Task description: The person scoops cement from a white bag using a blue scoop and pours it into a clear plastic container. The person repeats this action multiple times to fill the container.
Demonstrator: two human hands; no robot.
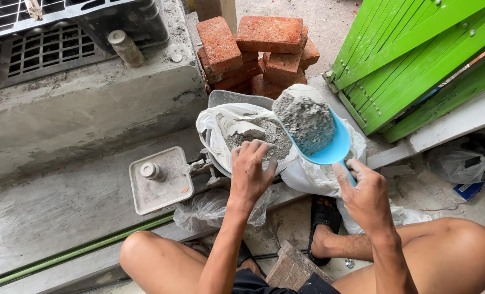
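My right hand point(365, 195) grips the handle of a blue plastic scoop point(332, 144) heaped with grey cement powder point(304, 117). The scoop hangs above a white plastic bag point(212, 126) that lies open in the metal pan point(237, 98) of a balance scale and holds more grey powder. My left hand point(250, 173) rests on the near edge of that bag, fingers bent over the plastic. On the scale's other side a flat square plate point(169, 188) carries a small metal weight point(151, 171).
Red bricks point(256, 51) are stacked behind the scale. Green slatted panels point(416, 60) lean at the right. A concrete ledge point(84, 109) with a black grate lies at the left. More plastic bags point(212, 209) sit by my legs, and a dark bag point(465, 158) at far right.
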